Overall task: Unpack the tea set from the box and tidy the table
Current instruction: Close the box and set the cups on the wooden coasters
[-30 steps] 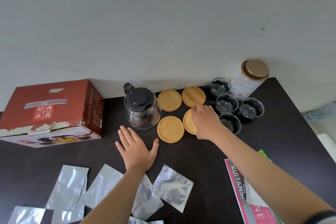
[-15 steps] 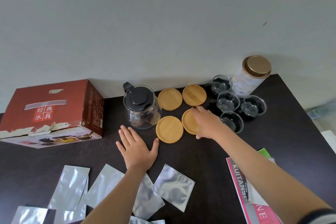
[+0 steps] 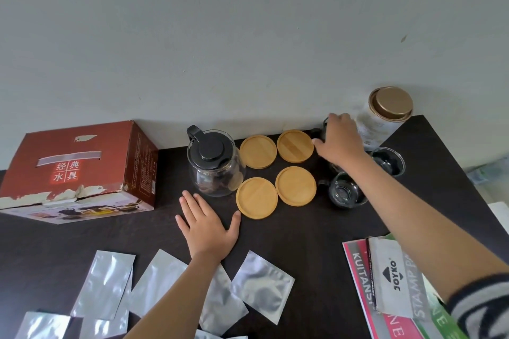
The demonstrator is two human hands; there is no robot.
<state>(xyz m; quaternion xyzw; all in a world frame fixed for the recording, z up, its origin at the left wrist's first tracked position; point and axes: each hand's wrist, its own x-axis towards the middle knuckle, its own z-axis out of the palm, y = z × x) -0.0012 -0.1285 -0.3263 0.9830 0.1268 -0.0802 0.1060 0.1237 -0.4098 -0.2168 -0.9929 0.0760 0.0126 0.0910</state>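
Head view: a small clear glass cup (image 3: 321,133) by the wall is gripped by the right hand (image 3: 340,140), while the left hand (image 3: 208,224) is laid flat on the dark table (image 3: 316,242); placement onto a round bamboo coaster (image 3: 295,146) is judged next.

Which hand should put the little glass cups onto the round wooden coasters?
The right hand, probably. It already reaches over the far glass cup beside the coasters, while the left hand lies flat near the teapot.
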